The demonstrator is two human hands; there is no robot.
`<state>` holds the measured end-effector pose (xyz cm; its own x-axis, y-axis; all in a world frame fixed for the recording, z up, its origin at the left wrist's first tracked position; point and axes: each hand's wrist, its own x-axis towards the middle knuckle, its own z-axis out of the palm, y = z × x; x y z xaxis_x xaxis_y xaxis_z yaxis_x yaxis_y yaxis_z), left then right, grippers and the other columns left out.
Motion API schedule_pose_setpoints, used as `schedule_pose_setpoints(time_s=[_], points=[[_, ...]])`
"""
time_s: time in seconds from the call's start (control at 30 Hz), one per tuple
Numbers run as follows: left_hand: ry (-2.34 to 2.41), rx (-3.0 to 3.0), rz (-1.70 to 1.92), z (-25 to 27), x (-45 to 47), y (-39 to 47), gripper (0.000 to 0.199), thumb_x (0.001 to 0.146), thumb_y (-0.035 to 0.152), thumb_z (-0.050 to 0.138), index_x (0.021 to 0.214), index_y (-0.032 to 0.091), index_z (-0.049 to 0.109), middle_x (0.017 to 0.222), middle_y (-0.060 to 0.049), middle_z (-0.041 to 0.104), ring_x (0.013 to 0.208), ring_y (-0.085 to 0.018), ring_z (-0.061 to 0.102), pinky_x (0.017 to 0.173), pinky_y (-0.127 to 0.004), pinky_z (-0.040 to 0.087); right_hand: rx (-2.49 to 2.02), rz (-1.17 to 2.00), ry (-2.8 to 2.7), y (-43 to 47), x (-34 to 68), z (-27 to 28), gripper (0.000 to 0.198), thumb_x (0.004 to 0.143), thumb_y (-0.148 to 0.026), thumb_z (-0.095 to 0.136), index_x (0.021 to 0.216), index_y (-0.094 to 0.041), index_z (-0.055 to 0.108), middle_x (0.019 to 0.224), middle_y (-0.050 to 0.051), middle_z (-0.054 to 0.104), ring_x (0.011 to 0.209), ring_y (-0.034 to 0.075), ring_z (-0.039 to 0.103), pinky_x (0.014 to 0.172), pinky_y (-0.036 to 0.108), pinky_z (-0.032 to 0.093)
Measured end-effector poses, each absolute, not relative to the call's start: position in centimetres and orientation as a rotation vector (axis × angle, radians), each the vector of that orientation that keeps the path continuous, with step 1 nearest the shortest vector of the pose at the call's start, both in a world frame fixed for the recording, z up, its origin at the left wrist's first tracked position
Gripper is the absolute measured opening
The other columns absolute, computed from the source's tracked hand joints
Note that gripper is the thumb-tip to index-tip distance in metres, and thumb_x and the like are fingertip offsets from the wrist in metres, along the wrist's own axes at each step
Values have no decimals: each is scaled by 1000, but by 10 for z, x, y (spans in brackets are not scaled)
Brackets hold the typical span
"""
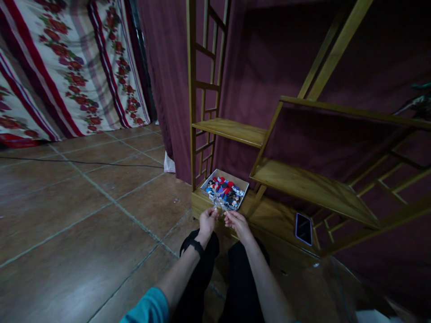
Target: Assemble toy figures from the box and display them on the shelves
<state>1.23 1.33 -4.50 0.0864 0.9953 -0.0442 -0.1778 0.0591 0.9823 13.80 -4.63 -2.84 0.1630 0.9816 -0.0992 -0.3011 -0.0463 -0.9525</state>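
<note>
Two bare hands up close in front of the box, working together. Left hand (208,220): thumb and fingers pinched nearly closed on a piece of clear plastic (218,202), shiny and crumpled, maybe a small bag. Right hand (237,223): fingers also drawn together, seemingly on the near right edge of the same plastic; exact grip too small to tell. Plastic sits between the hands, in line with the near edge of the box (235,179); can't tell if it touches. Box is on the bottom shelf (264,211) of the wooden unit, full of small colourful pieces (225,187), red, blue, black and white. Can't tell whether the plastic has anything inside. Step in hand looks like fine two-handed handling of the plastic, probably opening or straightening it. Next move likely calls for keeping both pinches light and finding the plastic's edge, without knocking the box. Phone (303,229) lies well apart, right end of same shelf.
</note>
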Motion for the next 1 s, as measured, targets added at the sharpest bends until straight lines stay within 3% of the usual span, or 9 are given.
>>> schedule_pose_setpoints(time_s=[0.47,1.0], points=[[1017,1086,1192,-49,13,17,34,59,45,65,67,12,61,54,0,57,47,-8,46,48,-21,36,-1051,1397,-836,-51,134,-21,38,59,-41,73,85,-14,67,74,6,65,63,13,59,62,27,50],[1034,1105,1202,-50,11,15,33,60,42,66,71,12,60,54,0,57,46,-8,46,47,-21,35,-1094,1298,-775,-49,138,-25,33,65,-41,67,85,-15,67,74,5,65,64,12,60,60,25,49]])
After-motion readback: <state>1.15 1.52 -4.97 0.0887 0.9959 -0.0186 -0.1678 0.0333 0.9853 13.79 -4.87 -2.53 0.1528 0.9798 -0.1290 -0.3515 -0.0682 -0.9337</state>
